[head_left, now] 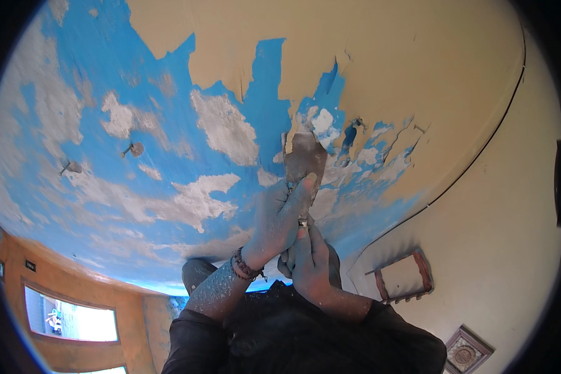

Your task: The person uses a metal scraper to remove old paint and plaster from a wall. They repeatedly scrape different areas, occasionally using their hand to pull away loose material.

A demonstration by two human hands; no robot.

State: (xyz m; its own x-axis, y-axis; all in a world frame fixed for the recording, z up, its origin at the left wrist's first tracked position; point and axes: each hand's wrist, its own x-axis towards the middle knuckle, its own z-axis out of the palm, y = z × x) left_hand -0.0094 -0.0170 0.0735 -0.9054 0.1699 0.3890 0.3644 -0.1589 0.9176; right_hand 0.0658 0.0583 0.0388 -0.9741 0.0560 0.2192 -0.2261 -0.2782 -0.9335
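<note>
A metal scraper [302, 149] lies against the wall [224, 128], where beige paint peels from blue paint and pale patches show. A loose beige flake is at the blade's upper left corner. My left hand [274, 221] grips the scraper, its thumb on the lower part of the blade. Just below, my right hand [311, 268] closes on the scraper's lower end, mostly hiding the handle. Pale dust speckles both forearms, and a beaded bracelet circles my left wrist.
Two small fixtures [136, 149] stick out of the wall at left. A dark cable [464, 172] runs along the right. A wooden frame [425, 274] and square ornament [464, 354] are on the cream wall. An orange wall [131, 318] with a window [87, 318] is at lower left.
</note>
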